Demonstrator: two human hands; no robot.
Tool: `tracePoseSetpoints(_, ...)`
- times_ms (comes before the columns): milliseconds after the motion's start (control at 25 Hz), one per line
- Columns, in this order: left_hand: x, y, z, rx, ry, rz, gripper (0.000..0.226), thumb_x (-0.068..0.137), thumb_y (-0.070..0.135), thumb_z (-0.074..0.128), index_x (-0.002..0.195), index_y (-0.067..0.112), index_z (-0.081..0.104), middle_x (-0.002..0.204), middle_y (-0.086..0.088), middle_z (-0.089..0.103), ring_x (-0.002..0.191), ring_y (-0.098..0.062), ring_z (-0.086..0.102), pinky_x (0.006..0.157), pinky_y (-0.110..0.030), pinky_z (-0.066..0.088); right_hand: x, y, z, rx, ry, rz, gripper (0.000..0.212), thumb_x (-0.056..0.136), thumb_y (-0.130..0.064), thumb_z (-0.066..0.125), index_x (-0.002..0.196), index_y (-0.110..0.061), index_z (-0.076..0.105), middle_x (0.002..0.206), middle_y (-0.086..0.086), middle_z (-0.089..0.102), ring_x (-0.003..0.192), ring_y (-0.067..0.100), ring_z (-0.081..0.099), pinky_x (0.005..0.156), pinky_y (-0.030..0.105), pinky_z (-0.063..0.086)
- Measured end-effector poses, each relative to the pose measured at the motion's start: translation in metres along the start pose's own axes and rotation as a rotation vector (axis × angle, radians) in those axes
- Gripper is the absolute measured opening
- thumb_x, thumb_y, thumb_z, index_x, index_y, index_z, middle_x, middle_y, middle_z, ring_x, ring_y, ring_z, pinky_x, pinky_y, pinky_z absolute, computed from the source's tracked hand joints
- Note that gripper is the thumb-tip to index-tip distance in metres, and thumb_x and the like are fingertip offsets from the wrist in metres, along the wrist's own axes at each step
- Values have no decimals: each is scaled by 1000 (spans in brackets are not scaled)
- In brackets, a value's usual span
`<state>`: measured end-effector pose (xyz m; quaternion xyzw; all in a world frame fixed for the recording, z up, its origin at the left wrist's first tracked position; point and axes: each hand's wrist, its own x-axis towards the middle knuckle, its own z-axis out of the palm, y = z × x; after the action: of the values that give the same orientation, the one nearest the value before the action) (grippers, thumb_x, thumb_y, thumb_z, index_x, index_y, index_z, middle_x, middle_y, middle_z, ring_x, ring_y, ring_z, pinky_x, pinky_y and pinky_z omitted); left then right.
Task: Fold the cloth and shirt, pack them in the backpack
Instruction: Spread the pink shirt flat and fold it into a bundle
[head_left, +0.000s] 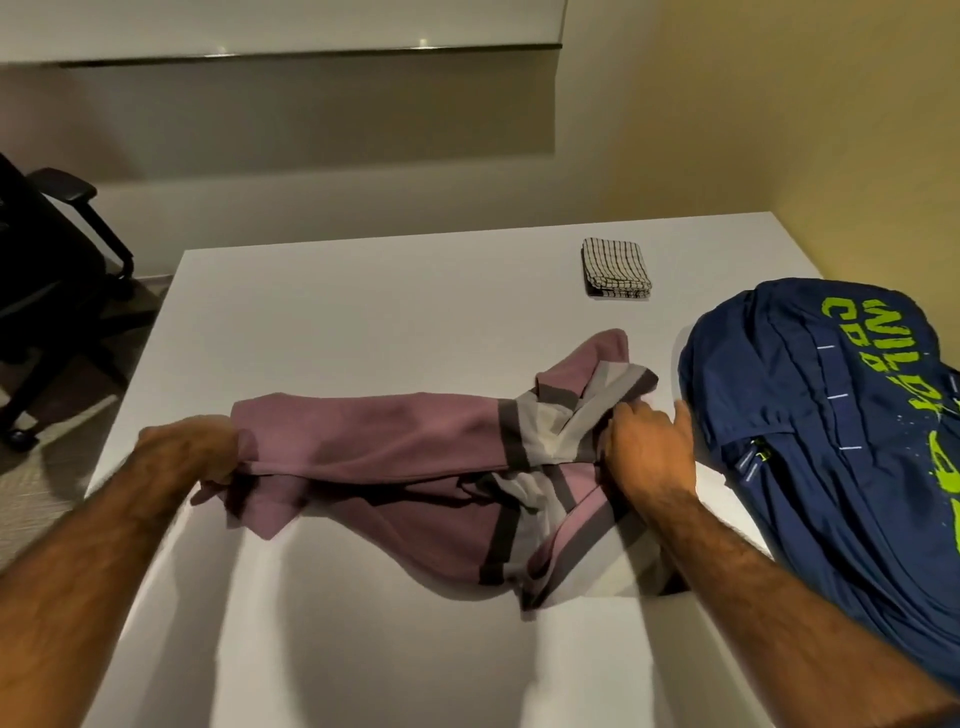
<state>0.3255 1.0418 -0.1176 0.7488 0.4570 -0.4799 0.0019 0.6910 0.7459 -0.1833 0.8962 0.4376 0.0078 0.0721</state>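
Observation:
A mauve shirt (395, 441) with grey and dark stripes is stretched across the middle of the white table (363, 301), partly lifted and sagging toward me. My left hand (202, 452) grips its left end. My right hand (649, 447) grips the striped right end, close to the navy backpack (831, 441), which lies on the table's right side with green lettering on it. A folded checked cloth (615, 267) rests flat at the back of the table, apart from both hands.
A black office chair (47, 291) stands off the table's left side. A wall with a ledge runs behind the table, and a yellow wall is at the right.

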Motion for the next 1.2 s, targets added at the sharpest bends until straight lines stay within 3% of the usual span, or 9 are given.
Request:
tracePoseSetpoints(200,32,-28,0,-235,244,39,13,88,15,70,76,10,71,71,1,63,70,-18,64,58,-22,41,19,-14,1,216,49,-300,39,103,-56,32,108,-30,59,109,-4,68,104,20,60,119,53,19)
tracePoseSetpoints(320,33,-38,6,-498,338,110,21,88,16,74,68,15,69,64,0,66,63,-15,60,54,-24,38,9,-1,4,79,102,-401,52,97,-71,39,104,-26,65,108,-3,65,105,22,60,115,55,28)
tracePoseSetpoints(520,32,-61,-2,-566,-90,121,6,89,14,76,83,13,76,71,1,70,62,-14,62,55,-22,47,31,-7,-33,31,26,-448,18,96,-35,50,97,-30,67,93,-3,68,73,11,51,76,28,40)
tracePoseSetpoints(600,37,-75,-22,-749,-12,91,4,90,9,73,89,9,77,79,-8,70,63,-20,59,54,-22,45,71,-23,-67,45,66,-309,18,91,-25,59,107,-25,68,94,4,71,70,19,56,67,30,43)
tracePoseSetpoints(680,50,-82,-46,-1098,499,-45,16,92,8,63,100,6,77,95,-17,72,73,-32,63,58,-26,53,118,-37,-97,238,177,-57,21,93,-16,54,109,-10,65,102,19,70,87,38,65,72,40,50)
tracePoseSetpoints(800,39,-49,-61,-1325,1089,-360,38,96,9,49,129,13,65,136,-18,57,119,-39,58,104,-43,47,161,-60,-121,748,295,148,38,102,-16,47,140,-10,50,128,17,65,116,38,61,91,41,48)
tracePoseSetpoints(1000,34,74,43,-1118,967,5,48,103,24,47,149,9,39,154,-17,40,133,-43,47,109,-59,41,98,-79,-52,665,175,68,44,98,-36,36,140,-27,40,131,11,54,116,35,56,93,46,49)
tracePoseSetpoints(1080,41,103,97,-880,810,-28,68,106,46,37,159,6,22,165,-20,24,148,-44,31,119,-62,28,46,-77,-7,532,-20,38,63,101,-54,26,156,-23,24,161,11,28,147,35,29,120,56,26)
tracePoseSetpoints(1200,37,111,135,-769,846,-34,79,104,56,28,161,3,14,167,-24,16,152,-45,18,121,-61,15,-12,-61,42,335,-184,32,80,96,-72,2,160,-26,-12,169,3,-13,155,25,-12,125,50,-5)
